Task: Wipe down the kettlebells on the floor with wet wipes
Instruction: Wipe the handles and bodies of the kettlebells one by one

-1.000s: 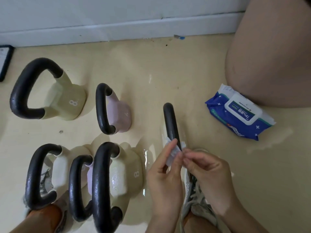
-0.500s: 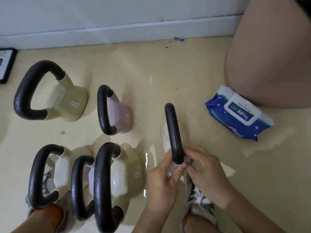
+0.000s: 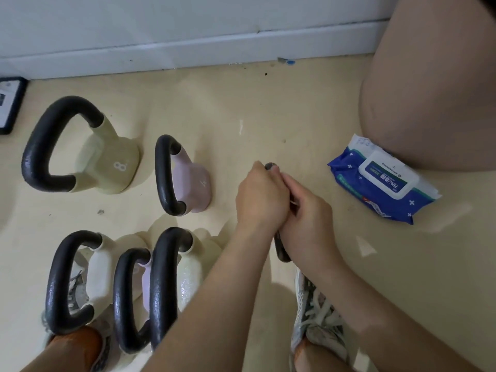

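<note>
Both hands had slid up the kettlebell handle (image 3: 282, 252), left hand (image 3: 261, 196) and right hand (image 3: 308, 224) curled round it on the floor (image 3: 268, 103) beside the wipes pack (image 3: 383, 181), where uneven pulling could have toppled it.

A single wide-angle view looks from the person's head, steeply down and a little forward onto the pale yellow floor (image 3: 268, 103). It sits close: both forearms come in from the bottom edge, and the left hand (image 3: 261, 200) and right hand (image 3: 306, 224), wrapped round a black kettlebell handle (image 3: 281, 249), lie just right of centre. The white skirting board (image 3: 188, 49) runs along the top edge. A cream kettlebell marked 8 (image 3: 107, 162) stands at the left, a bare knee (image 3: 429, 89) fills the upper right corner, and a grey-white laced shoe (image 3: 319, 318) is near the bottom.
</note>
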`<act>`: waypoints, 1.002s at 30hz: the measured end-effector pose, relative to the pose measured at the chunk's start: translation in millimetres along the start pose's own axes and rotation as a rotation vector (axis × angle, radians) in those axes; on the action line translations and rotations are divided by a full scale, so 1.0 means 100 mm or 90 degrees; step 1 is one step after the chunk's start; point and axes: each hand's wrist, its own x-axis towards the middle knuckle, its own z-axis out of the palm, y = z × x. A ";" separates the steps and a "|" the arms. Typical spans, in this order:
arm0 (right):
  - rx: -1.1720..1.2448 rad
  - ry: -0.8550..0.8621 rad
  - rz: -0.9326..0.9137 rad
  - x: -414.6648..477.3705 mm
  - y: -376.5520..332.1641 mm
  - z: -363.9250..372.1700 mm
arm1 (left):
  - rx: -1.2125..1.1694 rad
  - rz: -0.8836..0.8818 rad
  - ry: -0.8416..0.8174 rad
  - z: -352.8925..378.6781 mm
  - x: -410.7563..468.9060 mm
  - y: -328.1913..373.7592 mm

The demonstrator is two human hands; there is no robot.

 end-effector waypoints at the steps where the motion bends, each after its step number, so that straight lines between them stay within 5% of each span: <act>1: -0.042 0.011 -0.016 0.10 -0.03 0.02 | 0.011 -0.031 -0.031 -0.04 0.10 0.06; 6: -0.151 -0.079 0.003 0.54 -0.13 0.08 | -0.142 -0.182 -0.224 -0.26 0.36 0.16; 10: -0.011 -0.256 0.106 0.83 -0.11 0.00 | -0.169 -0.237 -0.285 -0.32 0.37 0.13; 15: -0.027 -0.285 0.063 0.63 0.01 -0.02 | -0.223 -0.174 -0.149 -0.22 0.31 0.01; 18: -0.046 -0.194 -0.079 0.23 -0.02 0.02 | -0.248 -0.007 -0.027 -0.16 0.04 -0.23; 21: -0.046 -0.198 -0.176 -0.04 0.08 0.03 | -0.399 0.025 0.018 -0.10 -0.36 -0.37; 26: 0.096 -0.285 0.090 -0.38 0.12 -0.32 | -0.424 -0.034 0.074 0.01 -0.78 -0.61; 30: 0.125 -0.328 0.130 -0.39 0.11 -0.65 | -0.427 0.006 0.033 -0.24 -0.92 -0.65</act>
